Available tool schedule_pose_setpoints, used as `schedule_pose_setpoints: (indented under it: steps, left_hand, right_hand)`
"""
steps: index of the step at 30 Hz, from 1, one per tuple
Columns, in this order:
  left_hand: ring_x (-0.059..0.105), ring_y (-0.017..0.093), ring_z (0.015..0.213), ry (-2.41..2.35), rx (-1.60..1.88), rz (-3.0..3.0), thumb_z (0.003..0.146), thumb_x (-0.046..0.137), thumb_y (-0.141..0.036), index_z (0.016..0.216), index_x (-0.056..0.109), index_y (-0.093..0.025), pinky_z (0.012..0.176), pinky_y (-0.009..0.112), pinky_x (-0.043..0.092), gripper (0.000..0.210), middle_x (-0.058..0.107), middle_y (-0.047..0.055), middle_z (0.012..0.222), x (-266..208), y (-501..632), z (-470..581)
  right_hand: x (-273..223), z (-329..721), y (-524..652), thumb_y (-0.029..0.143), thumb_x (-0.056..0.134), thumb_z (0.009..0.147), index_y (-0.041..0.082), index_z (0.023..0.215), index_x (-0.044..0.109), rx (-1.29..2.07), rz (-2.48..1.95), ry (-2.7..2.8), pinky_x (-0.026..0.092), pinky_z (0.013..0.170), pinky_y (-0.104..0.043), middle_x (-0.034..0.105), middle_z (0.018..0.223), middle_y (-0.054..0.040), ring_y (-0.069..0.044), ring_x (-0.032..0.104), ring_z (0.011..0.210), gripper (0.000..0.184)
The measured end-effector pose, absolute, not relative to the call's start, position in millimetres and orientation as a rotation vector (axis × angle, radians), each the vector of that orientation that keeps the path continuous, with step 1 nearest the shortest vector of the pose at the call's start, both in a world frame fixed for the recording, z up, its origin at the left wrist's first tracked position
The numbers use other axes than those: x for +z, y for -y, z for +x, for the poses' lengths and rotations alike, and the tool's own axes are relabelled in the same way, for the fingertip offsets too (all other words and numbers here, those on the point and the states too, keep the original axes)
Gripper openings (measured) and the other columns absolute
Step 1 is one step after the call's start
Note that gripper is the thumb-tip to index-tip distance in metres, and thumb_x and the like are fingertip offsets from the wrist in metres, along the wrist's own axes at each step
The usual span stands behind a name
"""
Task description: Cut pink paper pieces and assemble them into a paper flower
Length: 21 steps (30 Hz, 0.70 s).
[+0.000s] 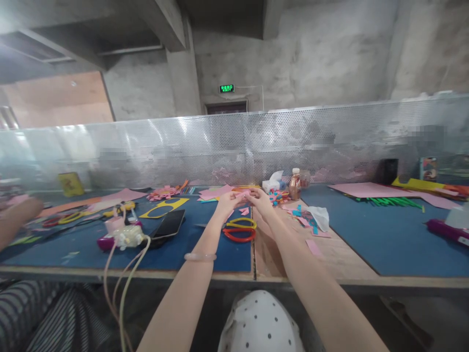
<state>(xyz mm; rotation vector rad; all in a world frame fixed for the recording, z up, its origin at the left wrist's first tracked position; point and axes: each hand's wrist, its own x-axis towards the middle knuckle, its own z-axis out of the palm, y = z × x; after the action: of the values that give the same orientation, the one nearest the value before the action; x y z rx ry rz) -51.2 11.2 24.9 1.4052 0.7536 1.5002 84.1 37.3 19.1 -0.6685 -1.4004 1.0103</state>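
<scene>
Both my arms reach forward over the table, and the hands meet in the middle. My left hand (229,201) and my right hand (260,200) are closed with fingertips together around a small pink paper piece (246,194); its exact shape is mostly hidden by the fingers. Just below them lie scissors (240,230) with one yellow and one red handle loop, blades pointing left. A small pink scrap (244,211) rests between the hands and the scissors. A pale bracelet (200,257) circles my left wrist.
Left are a power strip (128,236) with cords, a black phone (168,226) and a yellow cut-out sheet (164,208). Right are a bottle (295,184), a tissue box (274,183), paper scraps and a purple glue gun (449,231). Another person's hand (27,209) is at far left.
</scene>
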Motion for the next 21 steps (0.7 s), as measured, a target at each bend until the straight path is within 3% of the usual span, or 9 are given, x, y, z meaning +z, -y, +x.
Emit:
schedule_pose_setpoints:
  steps: [6,21]
  left_hand:
    - [0.066,0.021,0.079,-0.794,1.495,1.412,0.068,0.07,-0.026,0.088,0.06,-0.007,0.088,0.043,0.047,0.029,0.069,0.011,0.078,24.5,-10.6,-51.5]
    - [0.067,0.018,0.074,-0.83,1.498,1.352,0.071,0.065,-0.018,0.082,0.06,-0.01,0.084,0.04,0.05,0.014,0.07,0.008,0.076,31.7,0.7,-44.7]
  right_hand:
    - [19.8,86.4,-32.9,0.032,0.067,0.065,0.015,0.077,0.066,1.079,-0.643,1.448,0.051,0.063,-0.024,0.066,0.074,-0.003,-0.013,0.062,0.069,0.021]
    - [19.6,85.1,-33.8,0.028,0.074,0.056,0.015,0.069,0.066,1.21,-0.642,1.303,0.049,0.056,-0.022,0.065,0.066,-0.0017,-0.011,0.06,0.059,0.02]
